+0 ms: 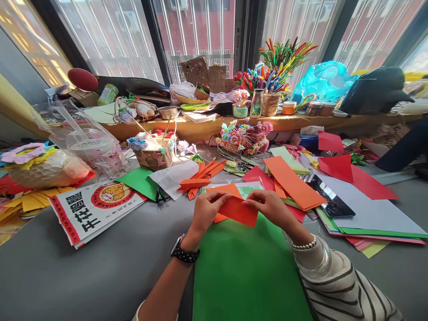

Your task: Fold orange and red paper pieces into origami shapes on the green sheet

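Observation:
Between my two hands is a piece of orange paper (239, 212), held up just above a green sheet (247, 272). My left hand (207, 209) pinches its left end between thumb and fingers, and a watch (183, 249) sits on that wrist. At the right end, my right hand (267, 206) has thumb and fingers pressed on the paper. More orange paper lies flat right behind the held piece, partly hidden by it. To the left of it rests a pile of folded orange strips (202, 178). A stack of orange paper strips (294, 183) lies to the right.
A phone (331, 196) rests on coloured sheets at the right. At left lie a printed paper bag (100, 209) and a green paper (142, 182). Behind stand a small basket (155, 156) and crocheted flowers (242, 136). The cluttered windowsill (200, 129) runs along the back.

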{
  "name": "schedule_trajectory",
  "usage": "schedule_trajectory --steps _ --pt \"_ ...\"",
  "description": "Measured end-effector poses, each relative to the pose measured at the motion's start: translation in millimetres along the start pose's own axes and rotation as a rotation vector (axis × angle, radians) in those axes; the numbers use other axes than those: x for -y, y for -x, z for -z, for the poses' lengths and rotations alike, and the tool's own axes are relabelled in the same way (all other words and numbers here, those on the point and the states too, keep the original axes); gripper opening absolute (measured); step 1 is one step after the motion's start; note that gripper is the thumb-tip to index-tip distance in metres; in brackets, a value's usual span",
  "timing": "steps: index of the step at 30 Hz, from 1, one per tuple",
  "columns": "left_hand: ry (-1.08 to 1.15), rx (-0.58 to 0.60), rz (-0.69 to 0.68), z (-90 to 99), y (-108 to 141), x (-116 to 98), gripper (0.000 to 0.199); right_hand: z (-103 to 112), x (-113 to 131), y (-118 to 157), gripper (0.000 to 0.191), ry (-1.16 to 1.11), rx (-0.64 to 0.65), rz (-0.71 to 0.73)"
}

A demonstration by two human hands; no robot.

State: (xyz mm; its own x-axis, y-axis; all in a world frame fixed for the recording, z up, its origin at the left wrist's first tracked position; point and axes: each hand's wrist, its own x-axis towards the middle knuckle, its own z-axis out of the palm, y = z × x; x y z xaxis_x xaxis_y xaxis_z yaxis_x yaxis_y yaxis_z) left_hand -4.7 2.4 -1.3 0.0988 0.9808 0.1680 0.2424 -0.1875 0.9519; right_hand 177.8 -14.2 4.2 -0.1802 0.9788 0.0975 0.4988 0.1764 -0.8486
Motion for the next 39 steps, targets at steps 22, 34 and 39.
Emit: schedule_trajectory --steps 22,34,39 --pt "0.007 0.105 0.023 -4.5 4.6 -3.7 0.018 0.2 7.2 5.9 0.022 -0.109 -0.248 0.134" --pt "0.218 0.396 0.235 -2.5 6.3 -7.9 0.029 -3.3 8.4 8.6 0.026 -0.191 -0.166 0.066" --pt "0.207 0.335 0.229 -4.2 6.8 -8.2 0.030 -5.5 5.3 7.9 0.027 -0.223 -0.086 0.075"
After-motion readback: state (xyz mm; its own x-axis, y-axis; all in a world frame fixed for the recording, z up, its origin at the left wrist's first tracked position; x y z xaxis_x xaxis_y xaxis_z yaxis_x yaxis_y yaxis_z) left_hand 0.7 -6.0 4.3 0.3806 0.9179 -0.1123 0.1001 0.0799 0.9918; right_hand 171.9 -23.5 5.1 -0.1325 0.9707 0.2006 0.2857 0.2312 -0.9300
